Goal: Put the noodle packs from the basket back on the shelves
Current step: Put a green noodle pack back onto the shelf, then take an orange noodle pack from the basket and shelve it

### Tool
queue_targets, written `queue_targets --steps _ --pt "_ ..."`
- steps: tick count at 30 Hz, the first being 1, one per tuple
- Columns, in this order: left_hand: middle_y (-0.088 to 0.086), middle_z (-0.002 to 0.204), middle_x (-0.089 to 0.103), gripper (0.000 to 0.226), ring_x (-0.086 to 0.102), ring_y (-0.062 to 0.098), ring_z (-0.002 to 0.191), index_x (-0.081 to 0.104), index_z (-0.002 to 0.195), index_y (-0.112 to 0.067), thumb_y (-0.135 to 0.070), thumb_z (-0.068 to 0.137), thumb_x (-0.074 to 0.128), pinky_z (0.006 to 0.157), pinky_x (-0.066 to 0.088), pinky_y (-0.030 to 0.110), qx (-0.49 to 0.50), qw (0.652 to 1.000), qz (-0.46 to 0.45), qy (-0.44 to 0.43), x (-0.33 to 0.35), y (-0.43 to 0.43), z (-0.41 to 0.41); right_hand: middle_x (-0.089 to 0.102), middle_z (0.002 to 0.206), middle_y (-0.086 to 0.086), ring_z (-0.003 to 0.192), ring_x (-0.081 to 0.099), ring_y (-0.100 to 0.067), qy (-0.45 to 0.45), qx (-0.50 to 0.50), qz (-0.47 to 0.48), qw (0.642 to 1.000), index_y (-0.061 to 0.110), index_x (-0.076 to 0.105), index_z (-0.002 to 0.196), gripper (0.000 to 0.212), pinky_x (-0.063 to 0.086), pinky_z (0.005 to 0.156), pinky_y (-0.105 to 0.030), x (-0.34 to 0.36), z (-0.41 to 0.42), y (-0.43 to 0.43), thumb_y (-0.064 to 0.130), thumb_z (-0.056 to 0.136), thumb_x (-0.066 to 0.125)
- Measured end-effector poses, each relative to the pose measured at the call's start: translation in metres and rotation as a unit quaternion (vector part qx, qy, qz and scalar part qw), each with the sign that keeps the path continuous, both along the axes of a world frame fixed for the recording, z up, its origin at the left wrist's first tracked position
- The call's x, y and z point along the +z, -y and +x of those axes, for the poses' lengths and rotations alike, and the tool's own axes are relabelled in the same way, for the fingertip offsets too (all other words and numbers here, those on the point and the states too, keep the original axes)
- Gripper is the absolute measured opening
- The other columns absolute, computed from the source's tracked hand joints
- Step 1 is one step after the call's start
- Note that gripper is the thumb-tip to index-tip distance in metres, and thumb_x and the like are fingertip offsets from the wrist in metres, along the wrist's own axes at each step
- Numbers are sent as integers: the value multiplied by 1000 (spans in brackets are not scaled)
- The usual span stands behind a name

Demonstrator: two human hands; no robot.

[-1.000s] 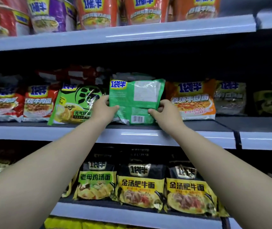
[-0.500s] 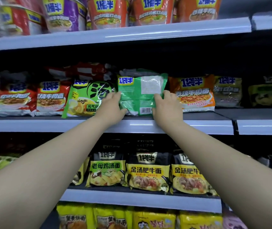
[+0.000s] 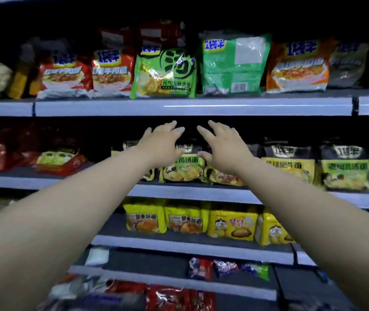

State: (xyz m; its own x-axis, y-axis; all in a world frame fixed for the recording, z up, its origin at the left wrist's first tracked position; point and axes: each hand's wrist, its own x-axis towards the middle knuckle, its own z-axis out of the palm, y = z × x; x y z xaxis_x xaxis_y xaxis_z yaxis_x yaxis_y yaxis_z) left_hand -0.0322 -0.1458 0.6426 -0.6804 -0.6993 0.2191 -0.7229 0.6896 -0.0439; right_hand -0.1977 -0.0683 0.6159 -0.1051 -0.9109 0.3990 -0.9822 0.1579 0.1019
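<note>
Both hands empty, fingers spread: left hand (image 3: 161,142) and right hand (image 3: 221,144) side by side, directly below green noodle pack (image 3: 235,63). Pack upright on shelf (image 3: 179,107), long axis vertical, clear of both hands, about equally near each; basket out of view.

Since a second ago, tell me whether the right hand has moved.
Yes: the right hand has left the green pack and dropped below that shelf's front edge, fingers spread.

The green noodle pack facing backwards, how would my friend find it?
Find the highest shelf of packs. There the green noodle pack stands between a lime-green pack and an orange pack. Only it shows a barcode and no food picture.
</note>
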Motion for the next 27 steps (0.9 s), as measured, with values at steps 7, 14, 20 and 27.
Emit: queue_targets --steps 7,14,20,27 --pt "2 162 0 71 6 23 148 8 154 -25 -47 97 45 117 6 54 -6 995 44 93 -109 -12 72 11 161 -12 145 15 -33 70 25 101 992 25 11 154 70 20 115 -51 -110 75 -14 52 97 43" --pt "4 162 -1 74 4 24 148 10 154 -24 -47 95 48 115 4 56 -9 974 163 157 -245 -6 120 13 160 -12 144 17 -34 122 25 242 962 25 12 154 74 18 117 -48 -244 119 -17 53 95 46" --pt "6 162 2 76 7 24 148 11 154 -22 -48 93 50 117 7 55 23 938 269 220 -385 -16 162 11 160 -11 145 12 -35 166 31 369 914 26 11 154 73 14 118 -50 -383 151 -32 50 95 46" --pt "6 161 7 76 9 26 148 8 154 -24 -50 93 46 115 5 56 61 896 362 249 -535 -47 191 20 157 -11 143 20 -34 182 39 445 876 24 13 153 75 19 115 -49 -526 175 -53 50 93 51"
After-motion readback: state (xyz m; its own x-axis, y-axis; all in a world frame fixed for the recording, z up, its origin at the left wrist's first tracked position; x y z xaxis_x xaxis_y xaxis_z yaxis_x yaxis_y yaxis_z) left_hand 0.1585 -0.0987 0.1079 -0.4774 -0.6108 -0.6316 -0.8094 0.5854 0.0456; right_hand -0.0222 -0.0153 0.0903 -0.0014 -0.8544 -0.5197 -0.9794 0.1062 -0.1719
